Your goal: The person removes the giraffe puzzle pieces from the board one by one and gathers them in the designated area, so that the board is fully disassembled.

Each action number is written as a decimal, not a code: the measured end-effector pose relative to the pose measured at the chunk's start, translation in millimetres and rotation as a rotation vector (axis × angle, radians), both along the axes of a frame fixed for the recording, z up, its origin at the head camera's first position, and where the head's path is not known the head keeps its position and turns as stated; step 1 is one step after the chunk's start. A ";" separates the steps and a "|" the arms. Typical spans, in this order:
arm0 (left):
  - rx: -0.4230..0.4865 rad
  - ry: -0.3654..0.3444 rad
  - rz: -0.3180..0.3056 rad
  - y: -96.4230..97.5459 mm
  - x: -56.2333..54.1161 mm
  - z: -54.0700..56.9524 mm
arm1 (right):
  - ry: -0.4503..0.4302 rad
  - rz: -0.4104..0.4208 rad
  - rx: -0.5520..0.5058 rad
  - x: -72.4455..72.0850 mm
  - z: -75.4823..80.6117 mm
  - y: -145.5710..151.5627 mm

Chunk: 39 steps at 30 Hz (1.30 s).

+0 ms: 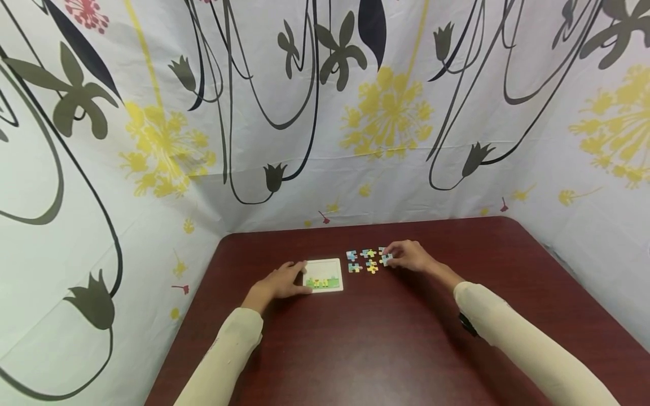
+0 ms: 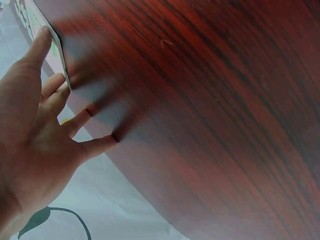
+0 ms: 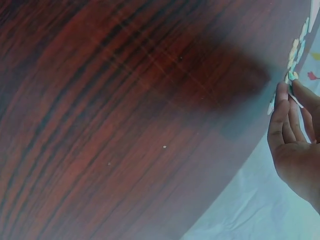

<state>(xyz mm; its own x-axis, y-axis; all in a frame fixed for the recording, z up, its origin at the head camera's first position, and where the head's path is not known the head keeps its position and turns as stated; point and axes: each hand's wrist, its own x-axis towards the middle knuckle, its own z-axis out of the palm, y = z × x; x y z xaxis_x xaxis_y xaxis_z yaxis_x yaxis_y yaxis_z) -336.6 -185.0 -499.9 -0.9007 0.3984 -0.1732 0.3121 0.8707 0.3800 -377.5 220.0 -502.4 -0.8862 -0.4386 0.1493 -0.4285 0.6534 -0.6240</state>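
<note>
A small white-framed puzzle board (image 1: 323, 269) lies on the table, with a green and yellow picture strip along its near side. My left hand (image 1: 285, 281) holds the board's left side, thumb at the near corner and index finger farther up. In the left wrist view, the other fingers of this hand (image 2: 45, 130) spread onto the table. To the right of the board, my right hand (image 1: 410, 256) pinches a light blue puzzle piece (image 1: 386, 260) between thumb and fingers. Seen from the right wrist, the hand (image 3: 297, 155) partly hides that piece.
Several loose puzzle pieces (image 1: 354, 268) in blue and yellow lie in rows between the board and my right hand. The dark red wooden table (image 1: 355, 338) has rounded far corners. A white floral-print cloth (image 1: 325, 141) hangs behind it and at both sides.
</note>
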 end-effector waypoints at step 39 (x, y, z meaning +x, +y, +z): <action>-0.002 -0.034 0.008 -0.1 -1.7 4.8 | 0.050 0.008 0.041 2.6 -9.1 -17.7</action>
<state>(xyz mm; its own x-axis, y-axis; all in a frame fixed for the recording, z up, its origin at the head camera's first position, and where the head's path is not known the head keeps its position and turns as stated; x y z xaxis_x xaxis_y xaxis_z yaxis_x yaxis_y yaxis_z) -338.3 -185.1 -495.1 -0.8976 0.3907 -0.2040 0.2920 0.8738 0.3888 -374.9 202.4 -511.6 -0.8746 -0.4522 0.1749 -0.4636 0.6744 -0.5747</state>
